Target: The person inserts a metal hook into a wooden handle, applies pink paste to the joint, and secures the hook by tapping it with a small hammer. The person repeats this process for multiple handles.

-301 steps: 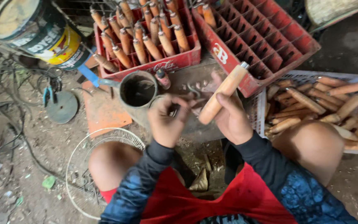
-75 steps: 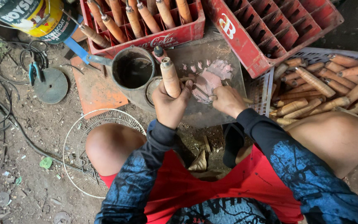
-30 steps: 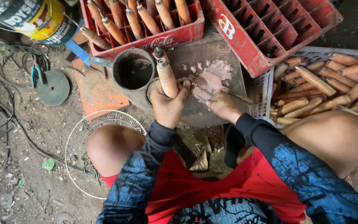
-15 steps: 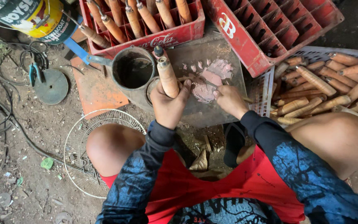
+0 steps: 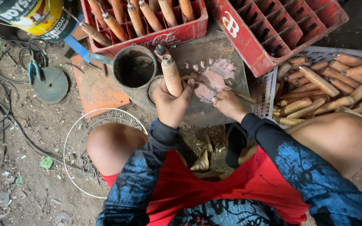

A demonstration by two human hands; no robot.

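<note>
My left hand [image 5: 170,102] grips a wooden handle [image 5: 171,75] upright, its metal-ringed end pointing away from me. My right hand [image 5: 227,104] holds a thin flat scraper [image 5: 206,90], its tip in a patch of pink putty [image 5: 215,77] spread on a grey board [image 5: 214,50]. The putty lies just right of the handle. A dark metal pot [image 5: 135,70] stands left of the handle.
A red crate [image 5: 147,25] at the back holds several wooden handles. An empty red crate [image 5: 281,29] leans at the right. A white basket [image 5: 327,88] of loose handles lies by my right knee. A paint can [image 5: 30,16], wire fan guard [image 5: 89,142] and cables lie left.
Ten seconds ago my right hand held a long handle; now my left hand holds one upright. Over the last second my right hand shifted slightly over the pink putty.
</note>
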